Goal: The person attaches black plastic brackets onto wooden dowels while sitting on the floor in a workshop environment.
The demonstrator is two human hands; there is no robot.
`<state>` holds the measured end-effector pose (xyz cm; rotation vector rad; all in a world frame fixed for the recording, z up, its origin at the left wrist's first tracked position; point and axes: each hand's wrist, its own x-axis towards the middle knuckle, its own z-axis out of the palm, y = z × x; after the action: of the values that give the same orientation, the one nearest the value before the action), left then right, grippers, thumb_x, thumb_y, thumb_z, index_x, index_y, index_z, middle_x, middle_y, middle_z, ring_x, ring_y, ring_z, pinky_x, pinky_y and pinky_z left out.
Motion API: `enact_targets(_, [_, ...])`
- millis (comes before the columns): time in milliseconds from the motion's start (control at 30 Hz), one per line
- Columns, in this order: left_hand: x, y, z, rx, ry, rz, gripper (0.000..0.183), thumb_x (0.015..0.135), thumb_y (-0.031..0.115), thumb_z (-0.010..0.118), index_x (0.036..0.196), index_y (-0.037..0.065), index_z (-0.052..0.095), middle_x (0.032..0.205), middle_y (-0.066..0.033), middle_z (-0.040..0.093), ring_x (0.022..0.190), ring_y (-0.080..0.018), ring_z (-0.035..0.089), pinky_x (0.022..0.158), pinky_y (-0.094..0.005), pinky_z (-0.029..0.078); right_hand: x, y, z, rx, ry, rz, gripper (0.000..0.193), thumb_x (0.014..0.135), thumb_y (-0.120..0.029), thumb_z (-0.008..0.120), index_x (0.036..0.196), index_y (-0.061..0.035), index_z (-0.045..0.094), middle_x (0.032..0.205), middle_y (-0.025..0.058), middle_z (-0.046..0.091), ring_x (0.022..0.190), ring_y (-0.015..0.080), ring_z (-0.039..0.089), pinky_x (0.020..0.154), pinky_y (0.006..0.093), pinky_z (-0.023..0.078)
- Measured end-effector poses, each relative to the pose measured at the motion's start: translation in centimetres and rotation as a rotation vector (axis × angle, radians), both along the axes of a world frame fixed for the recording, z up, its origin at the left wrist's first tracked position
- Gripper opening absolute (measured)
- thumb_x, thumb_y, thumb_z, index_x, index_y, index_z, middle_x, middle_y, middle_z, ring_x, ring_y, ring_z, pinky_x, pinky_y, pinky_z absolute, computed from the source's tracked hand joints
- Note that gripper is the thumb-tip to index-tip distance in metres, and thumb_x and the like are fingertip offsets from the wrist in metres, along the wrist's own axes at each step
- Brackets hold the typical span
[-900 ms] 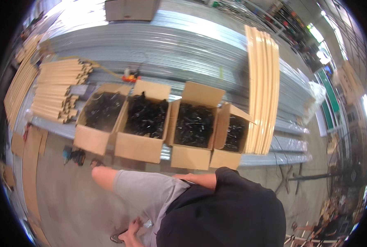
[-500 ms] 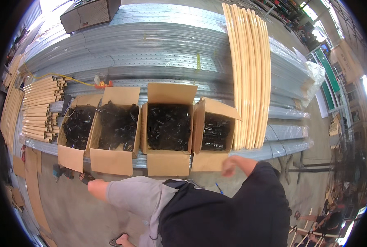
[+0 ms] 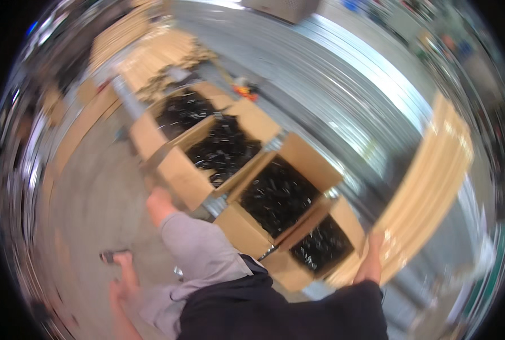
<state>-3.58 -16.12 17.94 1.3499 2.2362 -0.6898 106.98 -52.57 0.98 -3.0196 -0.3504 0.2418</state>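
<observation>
R hand (image 3: pixel 376 243), qty 1: by near end of tan tubes (image 3: pixel 434 192), just R of box 4 (image 3: pixel 348 220); fingers blurred, spread or pinching not discernible, contact w/ tubes unclear.

L hand (image 3: pixel 116 291), qty 1: low at L, near sandalled foot (image 3: pixel 116 258), well apart from boxes; blurred, grip likewise unreadable.

Boxes, qty 4, flaps out, slanted row: box 1 (image 3: pixel 146 137), box 2 (image 3: pixel 184 180), box 3 (image 3: pixel 312 157), box 4; all w/ blk pcs. (image 3: pixel 278 195).

Tubes: long bundle beside box 4, across metal stock (image 3: pixel 332 102). Also tube pile no. 2 (image 3: pixel 156 59), upper L.

Handling (judgement): on tubes, prefer full-hand wrap over fingertip pinch; keep wrist clear of box 4 flaps; avoid jostling adj. pcs.
</observation>
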Motion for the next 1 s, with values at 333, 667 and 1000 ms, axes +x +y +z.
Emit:
enact_targets(333, [-0.9,-9.1,2.8,0.273,-0.032,0.25,0.062,0.083,0.044,0.07,0.119,-0.004,0.062,0.118,-0.0268,0.065,0.115,-0.0383,0.062,0.097,-0.0458,0.049,-4.1,6.2,5.0,-0.178,-0.136,-0.108,0.04,0.076,-0.028,0.083,0.098,0.0017,0.068,0.098,0.0198,0.07,0.089,0.0348,0.072,0.073,0.0441,0.059])
enact_targets(667, [3.4,-9.7,8.1,0.215,-0.004,0.326,0.062,0.085,0.042,0.07,0.125,-0.004,0.061,0.127,-0.0251,0.062,0.118,-0.036,0.061,0.099,-0.0436,0.049,-5.8,6.9,9.6,0.147,0.006,-0.323,0.033,0.086,-0.019,0.056,0.102,0.0075,0.069,0.099,0.0279,0.07,0.097,0.0404,0.069,0.08,0.0505,0.052])
enact_targets(1000, [6.6,-2.6,5.6,0.274,-0.245,0.348,0.059,0.086,0.037,0.068,0.128,-0.003,0.06,0.128,-0.0241,0.061,0.12,-0.036,0.059,0.101,-0.0427,0.047,-9.6,3.5,14.4,0.251,-0.273,-0.313,0.032,0.078,-0.016,0.067,0.102,0.0038,0.066,0.093,0.0214,0.07,0.087,0.0352,0.067,0.079,0.044,0.051])
